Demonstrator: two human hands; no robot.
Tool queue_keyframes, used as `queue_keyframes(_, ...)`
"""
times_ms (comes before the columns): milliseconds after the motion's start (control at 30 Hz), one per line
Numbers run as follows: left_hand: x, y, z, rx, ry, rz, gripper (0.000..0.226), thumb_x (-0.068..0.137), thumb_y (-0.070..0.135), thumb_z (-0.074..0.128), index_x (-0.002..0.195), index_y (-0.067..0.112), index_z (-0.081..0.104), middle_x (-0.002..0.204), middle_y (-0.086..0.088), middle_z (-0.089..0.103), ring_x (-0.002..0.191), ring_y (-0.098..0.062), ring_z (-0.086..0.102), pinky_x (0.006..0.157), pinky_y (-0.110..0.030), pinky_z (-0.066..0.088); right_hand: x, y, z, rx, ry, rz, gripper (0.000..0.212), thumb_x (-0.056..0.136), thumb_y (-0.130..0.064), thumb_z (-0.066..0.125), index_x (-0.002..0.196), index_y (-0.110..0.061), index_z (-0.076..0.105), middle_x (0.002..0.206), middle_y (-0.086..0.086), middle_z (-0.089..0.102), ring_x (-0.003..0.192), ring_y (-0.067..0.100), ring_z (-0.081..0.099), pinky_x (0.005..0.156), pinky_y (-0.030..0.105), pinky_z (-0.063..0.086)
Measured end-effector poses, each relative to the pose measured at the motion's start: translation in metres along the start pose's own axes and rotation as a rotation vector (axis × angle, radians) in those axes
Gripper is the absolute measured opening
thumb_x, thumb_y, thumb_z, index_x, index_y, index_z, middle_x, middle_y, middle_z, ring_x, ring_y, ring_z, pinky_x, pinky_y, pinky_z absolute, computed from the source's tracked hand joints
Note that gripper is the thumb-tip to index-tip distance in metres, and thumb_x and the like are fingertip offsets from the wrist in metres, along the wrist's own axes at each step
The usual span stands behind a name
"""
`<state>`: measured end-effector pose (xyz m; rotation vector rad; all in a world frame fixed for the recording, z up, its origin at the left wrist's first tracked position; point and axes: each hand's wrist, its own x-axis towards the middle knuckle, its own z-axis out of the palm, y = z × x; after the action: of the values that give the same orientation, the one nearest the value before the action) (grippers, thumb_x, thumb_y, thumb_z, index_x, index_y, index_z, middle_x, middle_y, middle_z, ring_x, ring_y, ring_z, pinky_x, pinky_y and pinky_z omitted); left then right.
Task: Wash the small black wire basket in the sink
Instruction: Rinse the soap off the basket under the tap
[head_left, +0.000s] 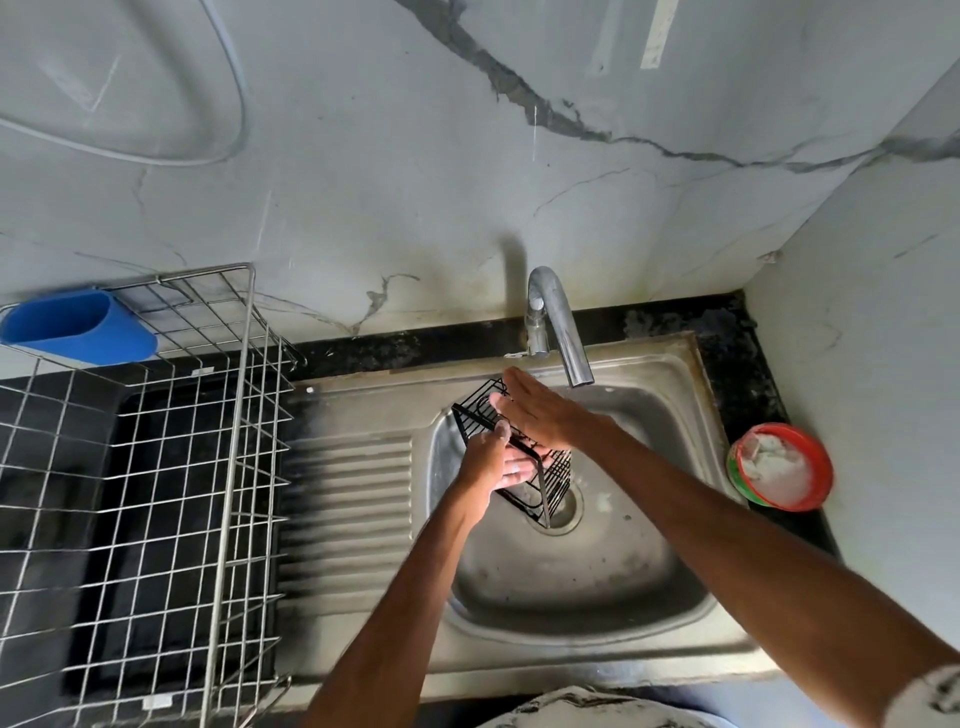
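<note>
Black wire basket (553, 480) sits in the air between your two hands, over the sink (571, 639) bowl, not resting on it. Your left hand (498, 460) holds it from below: thumb over a top bar, fingers under the frame. Judged purpose: a clamp, so the other hand can work. Your right hand (540, 415) lies flat on the far upper part, fingers straight and together, gripping nothing. This reads as rubbing or rinsing the wires with the palm. Tap (558, 322) spout ends just beyond your right hand, so the basket is kept close under the outlet; whether water is running, cannot tell. Whitish flecks on your left thumb, possibly soap. Orientation: basket tilted, long axis running from beyond your right fingertips down toward you and to the right. Its low end hangs above the drain (563, 512), beside your right wrist, so drips should fall into the bowl. Which way the open side faces: cannot tell, hands cover the middle. Red-rimmed tub (779, 467) of white paste stands well off to the right of your right forearm.
</note>
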<state>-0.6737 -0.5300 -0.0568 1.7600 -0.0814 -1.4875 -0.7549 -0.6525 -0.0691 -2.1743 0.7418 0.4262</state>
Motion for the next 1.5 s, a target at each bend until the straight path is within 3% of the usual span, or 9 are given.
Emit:
queue_keyframes(67, -0.005, 0.0, -0.001, 0.037, -0.037, 0.009, 0.042, 0.116, 0.035, 0.032, 0.12, 0.006, 0.062, 0.084, -0.005, 0.08, 0.074, -0.015, 0.079, 0.069, -0.028, 0.058, 0.008, 0.001, 0.0, 0.09, -0.001, 0.027, 0.078, 0.103, -0.063, 0.011, 0.161, -0.015, -0.009, 0.168, 0.002, -0.014, 0.155, 0.016, -0.009, 0.124, 0.039, 0.0)
queue_keyframes(300, 0.001, 0.001, 0.005, -0.066, 0.061, 0.071, 0.034, 0.114, 0.021, 0.036, 0.104, 0.002, 0.062, 0.085, -0.014, 0.08, 0.076, -0.026, 0.08, 0.062, -0.029, 0.056, -0.023, 0.003, 0.018, 0.494, 0.203, 0.091, 0.055, 0.111, -0.038, 0.029, 0.157, -0.008, 0.028, 0.16, 0.016, 0.034, 0.149, 0.027, 0.03, 0.112, 0.027, 0.023)
queue_keyframes(400, 0.007, 0.003, 0.013, -0.107, 0.104, 0.12, 0.04, 0.114, 0.018, 0.033, 0.104, -0.003, 0.065, 0.093, -0.022, 0.078, 0.084, -0.034, 0.079, 0.057, -0.029, 0.056, -0.046, 0.02, 0.036, 0.617, 0.26, 0.153, 0.047, 0.11, -0.023, 0.037, 0.154, -0.006, 0.035, 0.155, 0.005, 0.037, 0.144, 0.013, 0.028, 0.111, 0.021, 0.022)
queue_keyframes(533, 0.008, 0.003, 0.019, -0.073, 0.055, 0.129, 0.045, 0.116, 0.025, 0.028, 0.109, 0.0, 0.064, 0.097, -0.024, 0.078, 0.083, -0.034, 0.079, 0.063, -0.032, 0.058, -0.053, 0.036, 0.055, 0.718, 0.326, 0.236, 0.048, 0.107, -0.022, 0.046, 0.153, -0.011, 0.039, 0.158, 0.009, 0.039, 0.149, 0.021, 0.032, 0.124, 0.043, 0.024)
queue_keyframes(700, 0.004, 0.004, 0.018, -0.117, 0.06, 0.124, 0.048, 0.116, 0.03, 0.024, 0.108, 0.004, 0.064, 0.084, -0.01, 0.08, 0.073, -0.019, 0.077, 0.07, -0.034, 0.056, -0.059, 0.038, 0.058, 0.764, 0.357, 0.196, 0.059, 0.097, -0.04, 0.048, 0.154, -0.027, 0.041, 0.157, -0.002, 0.044, 0.146, 0.015, 0.039, 0.123, 0.046, 0.03)
queue_keyframes(900, 0.009, 0.005, 0.025, -0.255, 0.107, 0.092, 0.039, 0.116, 0.029, 0.026, 0.103, 0.01, 0.058, 0.085, -0.01, 0.08, 0.08, -0.023, 0.076, 0.086, -0.041, 0.05, -0.084, 0.012, 0.047, 0.711, 0.407, 0.153, 0.057, 0.109, -0.042, 0.035, 0.161, -0.024, 0.02, 0.167, -0.002, 0.02, 0.153, 0.011, 0.015, 0.128, 0.039, 0.013)
queue_keyframes(1100, 0.016, 0.003, 0.029, -0.319, 0.26, 0.097, 0.04, 0.115, 0.029, 0.036, 0.089, 0.013, 0.062, 0.082, -0.008, 0.072, 0.074, -0.022, 0.069, 0.061, -0.032, 0.051, -0.088, -0.011, 0.061, 0.44, 0.4, 0.0, 0.071, 0.109, -0.046, 0.028, 0.161, -0.013, -0.007, 0.168, 0.0, -0.013, 0.154, 0.008, -0.012, 0.122, 0.02, -0.006)
queue_keyframes(1367, 0.015, -0.006, 0.015, -0.381, 0.303, 0.102, 0.039, 0.114, 0.029, 0.036, 0.079, 0.019, 0.05, 0.067, -0.003, 0.075, 0.045, -0.007, 0.064, 0.061, -0.028, 0.044, -0.115, -0.016, 0.101, 0.477, 0.366, 0.084, 0.075, 0.105, -0.056, 0.025, 0.161, -0.015, -0.002, 0.169, 0.003, -0.007, 0.153, 0.006, -0.009, 0.108, -0.001, -0.013)
queue_keyframes(1500, 0.015, -0.007, 0.015, -0.39, 0.311, 0.087, 0.041, 0.114, 0.028, 0.038, 0.075, 0.02, 0.048, 0.063, -0.002, 0.075, 0.044, -0.007, 0.06, 0.059, -0.027, 0.043, -0.104, -0.017, 0.089, 0.528, 0.328, 0.148, 0.072, 0.107, -0.051, 0.024, 0.161, -0.01, -0.002, 0.169, 0.008, -0.004, 0.155, 0.014, -0.005, 0.119, 0.016, -0.008)
